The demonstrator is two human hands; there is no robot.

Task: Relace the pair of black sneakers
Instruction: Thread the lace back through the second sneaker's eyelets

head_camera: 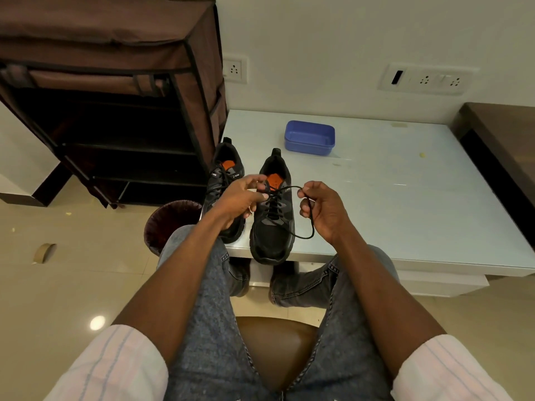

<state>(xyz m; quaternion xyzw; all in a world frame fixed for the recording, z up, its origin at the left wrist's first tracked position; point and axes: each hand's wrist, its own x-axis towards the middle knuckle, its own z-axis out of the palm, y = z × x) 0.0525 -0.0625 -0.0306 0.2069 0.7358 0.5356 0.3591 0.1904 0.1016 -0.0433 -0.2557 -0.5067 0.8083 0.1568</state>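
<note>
Two black sneakers with orange insoles stand side by side at the near edge of a pale table point(405, 180), toes toward me. The right sneaker point(273, 227) is laced up most of its eyelets. My left hand point(241, 199) pinches one end of its black lace point(307, 233) above the tongue. My right hand point(322, 211) pinches the other end, which loops down past my palm toward the toe. The left sneaker point(223, 180) sits partly behind my left hand, its laces in place.
A blue plastic tub point(309, 137) sits further back on the table. A brown fabric shoe rack point(115, 96) stands to the left, a dark waste bin point(170, 224) below the table corner. A tape roll point(45, 252) lies on the floor. My knees are under the table edge.
</note>
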